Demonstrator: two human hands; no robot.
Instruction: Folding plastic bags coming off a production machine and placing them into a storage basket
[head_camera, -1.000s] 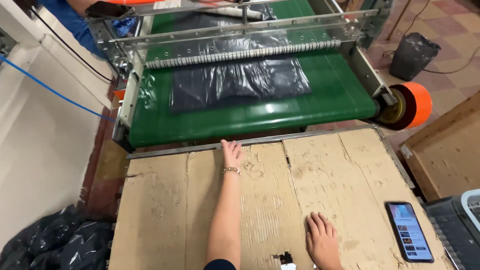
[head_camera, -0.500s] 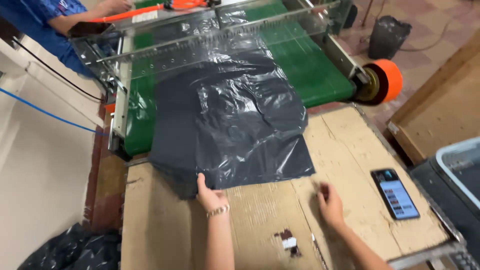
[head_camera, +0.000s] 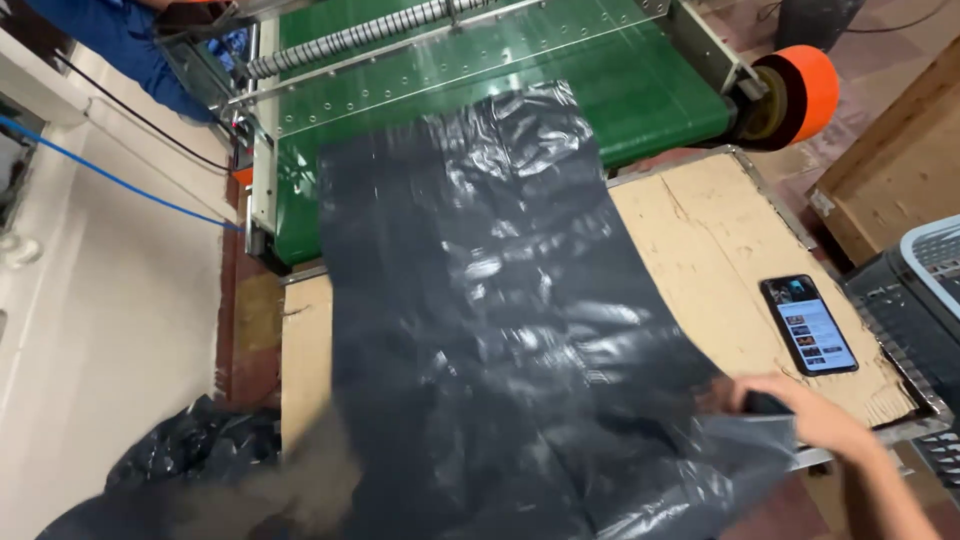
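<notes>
A large black plastic bag (head_camera: 500, 330) lies stretched from the green conveyor belt (head_camera: 660, 90) over the cardboard-covered table (head_camera: 700, 230) toward me. My right hand (head_camera: 800, 410) is at the bag's near right corner, with its fingers closed on the plastic. My left hand (head_camera: 300, 485) shows only as a brown blur at the bag's near left edge, so its grip is unclear. The bag hides most of the table's middle.
A phone (head_camera: 808, 325) with a lit screen lies on the table's right side. A grey crate (head_camera: 915, 300) and a wooden box (head_camera: 900, 170) stand to the right. An orange roll (head_camera: 800, 90) sits at the conveyor's end. Black bags (head_camera: 170, 470) are heaped on the floor at left. A person in blue (head_camera: 130, 50) is at the far left.
The bag has slid off the conveyor and much farther across the table toward me. Both hands have moved back to the near edge, and the view has tilted left.
</notes>
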